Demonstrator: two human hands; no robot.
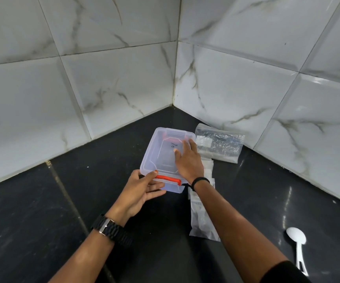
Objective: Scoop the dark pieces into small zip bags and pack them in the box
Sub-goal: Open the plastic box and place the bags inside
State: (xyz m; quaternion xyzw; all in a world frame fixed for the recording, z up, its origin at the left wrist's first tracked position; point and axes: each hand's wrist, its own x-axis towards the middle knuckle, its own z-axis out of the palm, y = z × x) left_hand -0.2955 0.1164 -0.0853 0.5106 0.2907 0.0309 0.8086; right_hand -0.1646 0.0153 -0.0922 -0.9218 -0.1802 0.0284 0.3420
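Observation:
A clear plastic box (161, 154) with its lid on and orange latches sits on the black counter near the wall corner. My right hand (187, 160) lies flat on the lid, fingers spread. My left hand (142, 188) grips the near end of the box, thumb on the orange latch (168, 178). To the right of the box a clear bag of dark pieces (220, 144) leans by the wall. A row of small zip bags (201, 209) lies under my right wrist. A white plastic spoon (297, 246) rests at the lower right.
White marble tiled walls (103, 78) meet in a corner just behind the box. The black counter (42, 211) stretches left and toward me. A watch is on my left wrist and a dark band on my right.

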